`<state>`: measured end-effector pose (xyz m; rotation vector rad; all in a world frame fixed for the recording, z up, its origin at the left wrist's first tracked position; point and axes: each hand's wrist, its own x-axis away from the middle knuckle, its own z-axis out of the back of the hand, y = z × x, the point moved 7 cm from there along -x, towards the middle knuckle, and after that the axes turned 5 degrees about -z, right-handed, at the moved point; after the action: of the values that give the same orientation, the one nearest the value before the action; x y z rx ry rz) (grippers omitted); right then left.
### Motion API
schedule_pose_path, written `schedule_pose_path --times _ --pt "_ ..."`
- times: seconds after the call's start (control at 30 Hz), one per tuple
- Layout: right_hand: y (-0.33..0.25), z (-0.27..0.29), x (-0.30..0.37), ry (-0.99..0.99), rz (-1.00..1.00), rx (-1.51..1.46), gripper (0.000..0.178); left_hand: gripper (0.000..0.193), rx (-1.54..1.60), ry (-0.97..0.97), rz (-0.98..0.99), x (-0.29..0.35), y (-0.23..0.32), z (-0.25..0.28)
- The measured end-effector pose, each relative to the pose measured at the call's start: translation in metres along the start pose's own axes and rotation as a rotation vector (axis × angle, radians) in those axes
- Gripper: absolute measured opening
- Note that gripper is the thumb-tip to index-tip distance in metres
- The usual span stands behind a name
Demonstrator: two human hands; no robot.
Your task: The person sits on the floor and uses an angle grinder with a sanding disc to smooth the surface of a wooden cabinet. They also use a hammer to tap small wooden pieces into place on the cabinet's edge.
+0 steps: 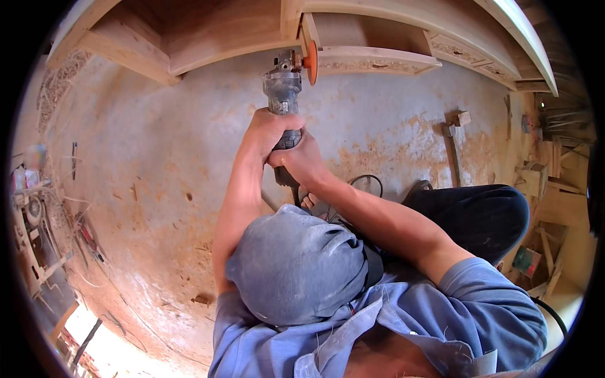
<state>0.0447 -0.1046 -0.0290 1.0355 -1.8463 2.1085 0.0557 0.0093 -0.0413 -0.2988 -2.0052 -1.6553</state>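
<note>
Both my hands are wrapped around a dark grey angle grinder (pixel 282 94). My left hand (pixel 268 131) grips its body just behind the gear head. Lower down, my right hand (pixel 297 154) closes on the rear of the body. An orange disc (pixel 312 63) stands edge-on at the grinder's right side. It is right at the left end of a pulled-out wooden drawer (pixel 372 60) with a carved front. Whether the disc touches the wood I cannot tell. The drawer belongs to a pale, unpainted wooden cabinet (pixel 220 47).
A hammer (pixel 452 148) lies on the stained concrete floor (pixel 157 157), with a small wood block (pixel 463 118) by its head. A black cable (pixel 372 177) loops near my bent knee (pixel 485 214). Scrap wood (pixel 548 252) is piled at right; tools and clutter (pixel 38 233) line the left.
</note>
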Motion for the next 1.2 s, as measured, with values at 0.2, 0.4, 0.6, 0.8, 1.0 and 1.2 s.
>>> schedule_pose_path --times 0.2,0.4,0.6,0.8,1.0,1.2 --pt "0.019 -0.002 -0.018 0.003 -0.080 -0.048 0.045 0.024 0.122 0.012 0.092 -0.011 -0.019 0.001" --pt "0.001 0.004 -0.001 -0.013 0.020 -0.016 0.052 0.023 0.058 0.000 -0.053 0.004 0.007 -0.006" --pt "-0.052 0.006 0.021 -0.185 0.145 0.000 0.041 0.043 0.513 -0.206 -0.190 0.040 0.059 -0.026" --pt "-0.049 0.015 0.012 -0.566 -0.011 -0.175 0.061 0.061 0.989 -0.312 -0.318 0.040 0.018 -0.020" --pt "-0.027 0.213 -0.132 -0.057 0.089 -0.529 0.021 0.037 0.808 0.072 -0.248 0.028 -0.009 -0.011" --pt "-0.086 0.244 -0.144 0.178 -0.035 -0.862 0.033 0.032 0.844 0.164 -0.266 0.027 -0.019 0.005"
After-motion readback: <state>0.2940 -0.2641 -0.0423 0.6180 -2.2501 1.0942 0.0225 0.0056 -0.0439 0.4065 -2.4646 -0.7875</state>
